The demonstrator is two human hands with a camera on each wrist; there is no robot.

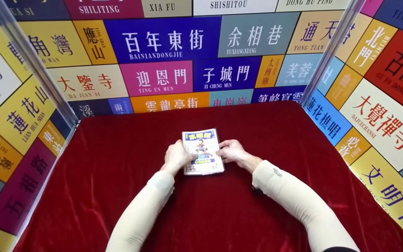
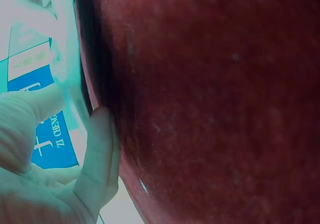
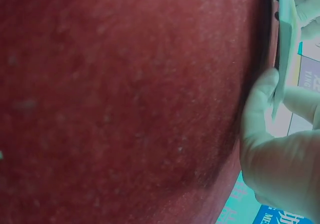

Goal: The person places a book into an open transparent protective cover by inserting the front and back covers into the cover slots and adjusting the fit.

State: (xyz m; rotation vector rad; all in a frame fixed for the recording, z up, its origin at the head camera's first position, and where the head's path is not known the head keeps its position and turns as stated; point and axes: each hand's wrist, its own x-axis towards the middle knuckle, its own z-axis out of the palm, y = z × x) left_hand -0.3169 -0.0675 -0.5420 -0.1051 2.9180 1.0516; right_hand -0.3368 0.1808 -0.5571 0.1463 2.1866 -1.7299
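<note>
A flat white booklet-like pack (image 1: pixel 206 168) with blue bands, yellow lettering and a cartoon figure on its face lies low over the red cloth in the head view. On its left edge my left hand (image 1: pixel 177 155) grips it, thumb across the front. The right hand (image 1: pixel 234 152) pinches the opposite edge between thumb and fingers. Seen edge-on in the right wrist view, the pack (image 3: pixel 287 39) is thin, and the right hand's fingers (image 3: pixel 257 101) are at its lower end. In the left wrist view the left hand (image 2: pixel 95 159) is close over the cloth.
Dark red velvet cloth (image 1: pixel 117 147) covers the table, with soft wrinkles toward the front. Panels of coloured name signs (image 1: pixel 163 38) stand behind and on both sides. Clear corner posts (image 1: pixel 334 49) rise at the back left and back right.
</note>
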